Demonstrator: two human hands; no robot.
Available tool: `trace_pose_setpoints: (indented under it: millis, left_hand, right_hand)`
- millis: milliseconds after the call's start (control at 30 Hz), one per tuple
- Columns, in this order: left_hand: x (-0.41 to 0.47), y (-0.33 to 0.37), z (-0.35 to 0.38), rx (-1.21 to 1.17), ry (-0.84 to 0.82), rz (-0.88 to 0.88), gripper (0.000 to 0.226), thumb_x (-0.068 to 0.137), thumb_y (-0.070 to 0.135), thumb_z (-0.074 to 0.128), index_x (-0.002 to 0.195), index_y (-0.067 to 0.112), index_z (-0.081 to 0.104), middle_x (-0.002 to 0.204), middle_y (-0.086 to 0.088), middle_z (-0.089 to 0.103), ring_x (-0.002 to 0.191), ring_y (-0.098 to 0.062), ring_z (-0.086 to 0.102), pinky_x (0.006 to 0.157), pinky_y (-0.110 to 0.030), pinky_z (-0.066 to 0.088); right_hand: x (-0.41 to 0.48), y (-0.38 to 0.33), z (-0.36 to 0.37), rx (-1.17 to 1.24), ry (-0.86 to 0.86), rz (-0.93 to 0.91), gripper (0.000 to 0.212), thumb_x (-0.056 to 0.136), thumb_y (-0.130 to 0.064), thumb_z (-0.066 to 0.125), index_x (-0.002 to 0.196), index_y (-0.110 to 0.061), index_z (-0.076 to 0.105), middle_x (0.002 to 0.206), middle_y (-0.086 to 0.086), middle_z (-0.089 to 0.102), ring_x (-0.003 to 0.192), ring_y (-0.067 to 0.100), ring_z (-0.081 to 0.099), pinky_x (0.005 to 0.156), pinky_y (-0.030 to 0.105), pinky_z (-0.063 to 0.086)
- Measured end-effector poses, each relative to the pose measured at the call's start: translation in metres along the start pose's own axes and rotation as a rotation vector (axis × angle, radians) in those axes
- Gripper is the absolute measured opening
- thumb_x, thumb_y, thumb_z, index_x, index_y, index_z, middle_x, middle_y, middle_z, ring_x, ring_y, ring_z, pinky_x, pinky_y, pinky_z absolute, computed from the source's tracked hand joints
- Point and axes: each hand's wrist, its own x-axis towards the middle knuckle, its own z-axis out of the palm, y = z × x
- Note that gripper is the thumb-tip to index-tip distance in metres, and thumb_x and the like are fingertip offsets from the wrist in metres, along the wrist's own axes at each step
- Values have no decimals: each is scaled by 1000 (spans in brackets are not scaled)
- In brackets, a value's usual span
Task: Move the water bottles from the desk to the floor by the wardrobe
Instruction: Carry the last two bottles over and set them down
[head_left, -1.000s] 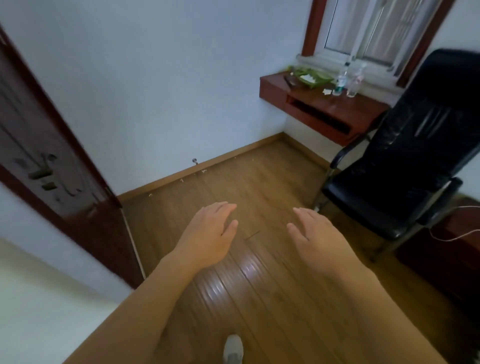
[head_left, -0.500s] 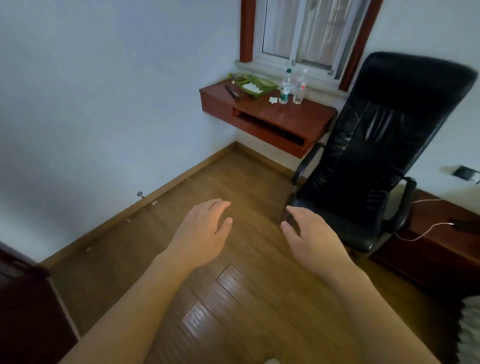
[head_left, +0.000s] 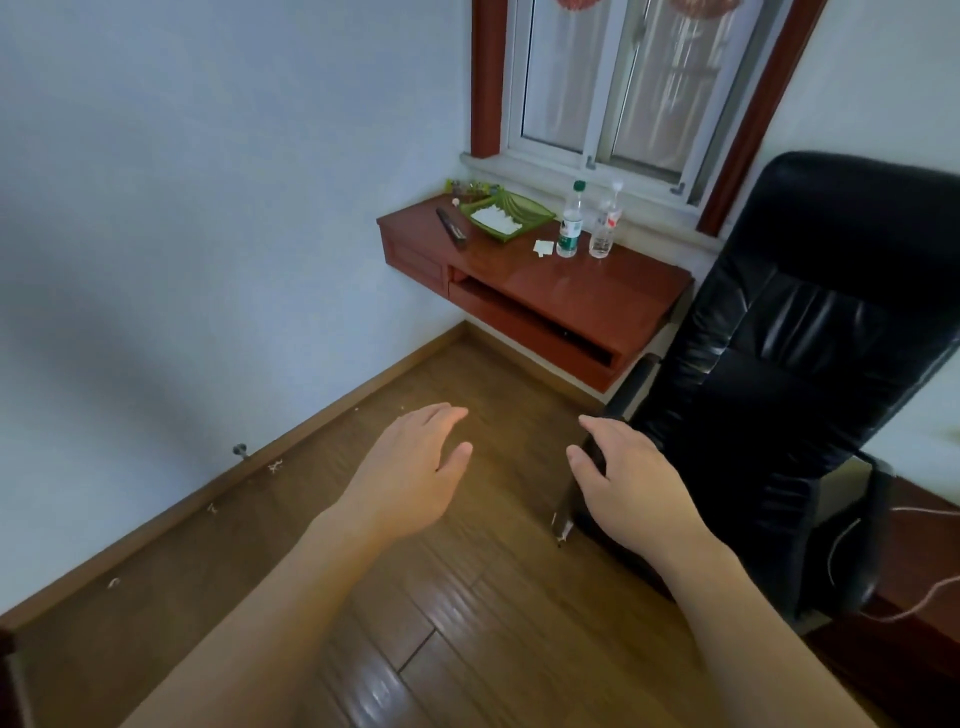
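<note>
Two clear water bottles stand upright side by side on the red-brown wall desk (head_left: 582, 291) under the window. The left bottle (head_left: 570, 222) has a green cap and green label; the right bottle (head_left: 605, 224) has a pale cap and a red mark. My left hand (head_left: 415, 467) and my right hand (head_left: 623, 478) hover palm down over the wooden floor, well short of the desk, fingers apart and holding nothing. No wardrobe is in view.
A black office chair (head_left: 795, 364) stands right of the desk, its armrest just beyond my right hand. On the desk lie a green tray (head_left: 519, 210) with white paper, a dark remote (head_left: 453, 227) and small paper scraps (head_left: 544, 247). A low cabinet with a white cable (head_left: 914, 545) is far right.
The view has swung right and moved toward the desk; the dark door at left has left the frame. Both hands keep the same open pose in front of me.
</note>
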Motion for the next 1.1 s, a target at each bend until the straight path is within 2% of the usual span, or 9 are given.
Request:
trace_pose_setpoints:
  millis: [200, 633, 933, 1100]
  left_hand:
    - [110, -15, -10, 2, 12, -8, 51, 101, 48, 44, 151, 37, 34, 158, 13, 34, 146, -10, 31, 117, -35, 32]
    - [366, -54, -44, 19, -34, 170, 53, 104, 42, 42, 153, 31, 31, 160, 9, 32, 147, -9, 29, 118, -32, 26]
    - [529, -29, -29, 12, -74, 250, 55, 102, 41, 47, 153, 28, 32, 159, 9, 35, 145, -10, 32, 119, -34, 31]
    - [612, -9, -20, -1, -71, 225, 58, 101, 43, 49, 154, 30, 30, 158, 10, 35, 142, -9, 36, 115, -33, 36]
  right_hand:
    - [106, 7, -2, -12, -34, 18, 57, 101, -49, 38, 152, -23, 34, 155, -7, 38, 143, 12, 31, 115, 33, 27]
    - [325, -3, 2, 16, 26, 165, 57, 101, -48, 38, 152, -23, 33, 155, -5, 37, 142, 13, 32, 117, 35, 28]
    - [467, 54, -23, 2, 50, 257, 56, 102, -48, 38, 152, -23, 32, 155, -4, 37, 142, 16, 33, 117, 37, 28]
    - [548, 94, -40, 20, 78, 260, 56, 101, -48, 40, 151, -24, 34, 155, -3, 38, 142, 15, 32, 116, 33, 27]
